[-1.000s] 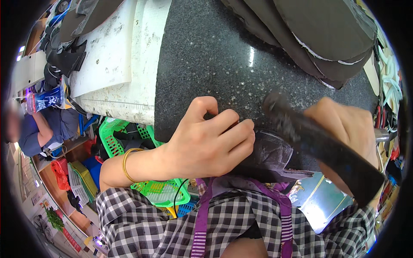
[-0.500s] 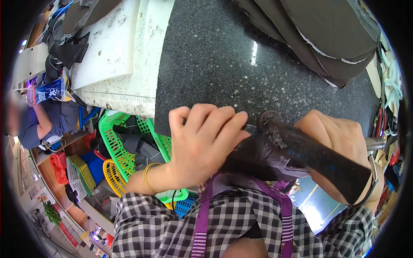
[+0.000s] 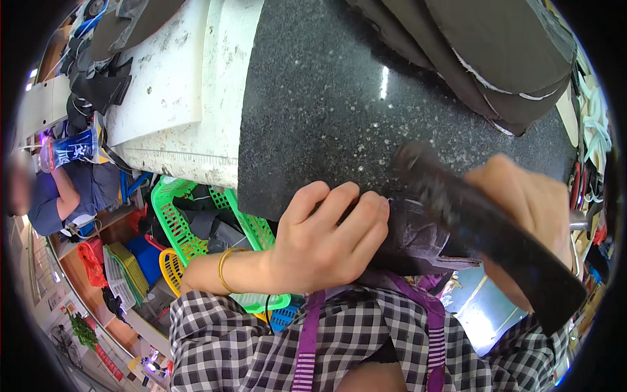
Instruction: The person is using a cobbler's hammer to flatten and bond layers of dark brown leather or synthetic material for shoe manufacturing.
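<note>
My right hand (image 3: 529, 202) grips a hammer (image 3: 496, 235) with a long dark head, blurred by motion. The narrow end of the head points toward the slab, and its broad end reaches back past my wrist. A dark, wrinkled piece of material (image 3: 418, 228) lies at the near edge of the black speckled stone slab (image 3: 313, 104). My left hand (image 3: 330, 242), its fingers curled, holds this piece at its left side. The hammer hangs over the right part of the piece, and I see no contact between them. My left fingertips are partly hidden.
Dark cut pieces (image 3: 490, 52) are stacked at the far right of the slab. A white ruled board (image 3: 183, 157) adjoins it on the left. Below stand a green basket (image 3: 176, 222) with dark scraps and a yellow basket (image 3: 171, 271). Another person (image 3: 59, 189) sits at the far left.
The hammer has risen off the work and swung slightly, its head now nearer the camera. My left hand has shifted right and toward me, and more of the dark piece shows.
</note>
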Available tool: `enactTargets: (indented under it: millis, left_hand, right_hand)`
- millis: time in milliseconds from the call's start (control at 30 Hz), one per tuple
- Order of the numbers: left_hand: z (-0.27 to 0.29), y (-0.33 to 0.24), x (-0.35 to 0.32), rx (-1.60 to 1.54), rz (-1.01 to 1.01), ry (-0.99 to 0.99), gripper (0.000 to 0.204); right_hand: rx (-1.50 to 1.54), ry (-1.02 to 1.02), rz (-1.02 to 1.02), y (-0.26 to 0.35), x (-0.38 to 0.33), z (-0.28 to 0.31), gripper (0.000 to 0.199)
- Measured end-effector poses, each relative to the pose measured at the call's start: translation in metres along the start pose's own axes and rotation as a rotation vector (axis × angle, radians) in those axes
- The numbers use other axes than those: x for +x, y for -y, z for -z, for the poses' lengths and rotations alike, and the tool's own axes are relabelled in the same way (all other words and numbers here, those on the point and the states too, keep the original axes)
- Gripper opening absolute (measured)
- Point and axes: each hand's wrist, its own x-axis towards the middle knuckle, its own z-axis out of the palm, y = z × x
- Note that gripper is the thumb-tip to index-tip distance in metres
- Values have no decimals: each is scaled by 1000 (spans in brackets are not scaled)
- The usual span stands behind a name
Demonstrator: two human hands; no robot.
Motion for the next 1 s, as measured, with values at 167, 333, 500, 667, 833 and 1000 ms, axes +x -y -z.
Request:
enactTargets:
  millis: [167,333,500,667,833,1000]
  left_hand:
    - [9,1,2,80,-64,114,9]
    - [17,5,2,46,-97,211,14]
    - [16,3,-36,-70,29,90,29]
    - [11,-5,-34,-130,54,94,33]
    - [9,-3,-31,-89,62,120,25]
    - [16,-18,-26,72,8,155,15]
  right_hand:
    - [-146,58,128,-1,9,-15,20]
    - [-211,173,114,-2,2,-11,22]
    - [-83,129,285,-6,25,-18,20]
    - [-172,-50,226,11,16,-5,18]
    - [-2,114,164,-4,2,-9,23]
    - [-20,104,136,7,-6,-8,22]
